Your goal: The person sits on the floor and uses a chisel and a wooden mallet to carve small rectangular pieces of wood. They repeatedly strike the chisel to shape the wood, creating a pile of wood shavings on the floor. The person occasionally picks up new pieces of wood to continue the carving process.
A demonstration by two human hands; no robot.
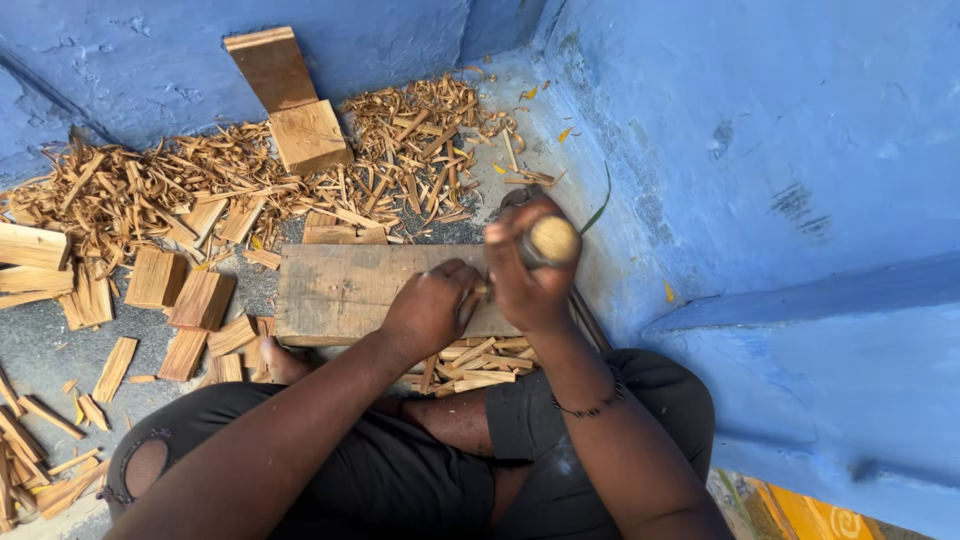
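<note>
I sit on the ground behind a thick wooden block (350, 290) that lies flat in front of me. My right hand (525, 275) is closed around a tool with a round pale wooden handle (553, 240), held upright over the block's right end. My left hand (432, 308) rests on the block just left of it, fingers pinched on a small piece of wood; the piece itself is mostly hidden. A small heap of thin cut sticks (470, 362) lies between the block and my legs.
Wood shavings (180, 190) are piled along the blue wall (780, 150). Split wooden chunks (190, 300) lie scattered to the left. Two larger boards (290, 100) lean at the back. A blue ledge (800, 330) rises close on my right.
</note>
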